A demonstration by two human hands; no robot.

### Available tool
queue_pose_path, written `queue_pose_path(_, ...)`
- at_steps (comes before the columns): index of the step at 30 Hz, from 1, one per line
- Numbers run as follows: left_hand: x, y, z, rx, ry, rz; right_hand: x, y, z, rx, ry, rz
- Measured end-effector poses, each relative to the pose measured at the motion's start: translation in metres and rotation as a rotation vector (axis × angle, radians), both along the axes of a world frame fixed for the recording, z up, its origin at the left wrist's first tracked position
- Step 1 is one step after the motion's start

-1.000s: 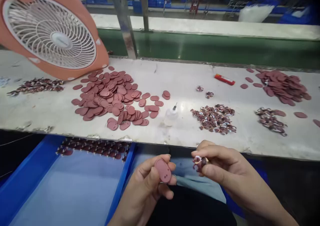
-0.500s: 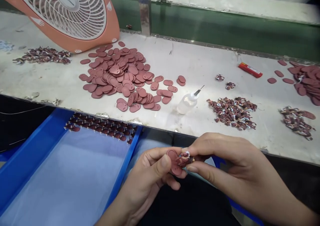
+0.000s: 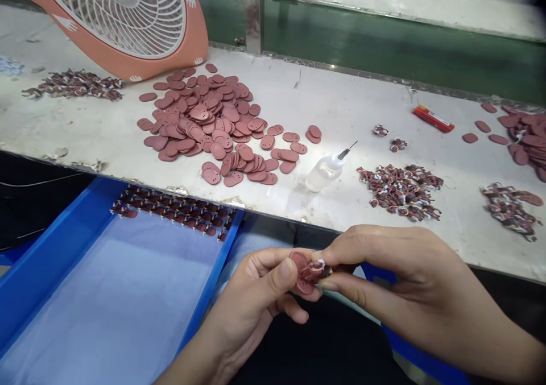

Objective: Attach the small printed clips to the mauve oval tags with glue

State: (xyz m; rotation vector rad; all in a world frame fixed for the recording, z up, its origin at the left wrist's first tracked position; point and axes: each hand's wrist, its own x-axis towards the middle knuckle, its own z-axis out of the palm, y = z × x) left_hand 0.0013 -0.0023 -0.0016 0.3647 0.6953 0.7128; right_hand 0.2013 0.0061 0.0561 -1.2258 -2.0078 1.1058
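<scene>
My left hand (image 3: pixel 260 294) pinches a reddish-brown oval base (image 3: pixel 298 263) between thumb and fingers; a second oval may lie behind it, but I cannot tell. Against its right side is a small painted figurine (image 3: pixel 316 270), brown with white and yellow bits, its details too small to read. My right hand (image 3: pixel 384 277) grips the figurine between thumb and forefinger, and the two pieces touch. Beyond the hands, a clear squeeze bottle with a needle tip (image 3: pixel 325 172) stands on the white bench (image 3: pixel 273 203).
Oval bases (image 3: pixel 205 118) lie in a large heap at left centre. Figurines (image 3: pixel 401 191) are piled right of the bottle. An orange fan (image 3: pixel 128 21) stands back left, a red box (image 3: pixel 433 119) back right. Below the bench edge, a blue tray (image 3: pixel 60 260) holds rows of assembled pieces.
The camera view has shifted slightly, so the bench items sit a little farther right. Both hands keep their grips, with the figurine still against the oval base.
</scene>
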Motion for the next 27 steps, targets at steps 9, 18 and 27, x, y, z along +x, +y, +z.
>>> queue_pose_path(9,0.0016,-0.0012,-0.0029,-0.039,0.053,-0.006,-0.0013,0.001,0.0002,0.037,-0.008,0.039)
queue_pose_path(18,0.0031,-0.0014,-0.0053,-0.067,0.025,-0.007,-0.0002,0.0037,-0.0009,0.069,-0.026,0.068)
queue_pose_path(27,0.0044,-0.0055,-0.0036,-0.137,0.056,0.038,-0.0046,0.0009,0.0,0.114,-0.083,0.096)
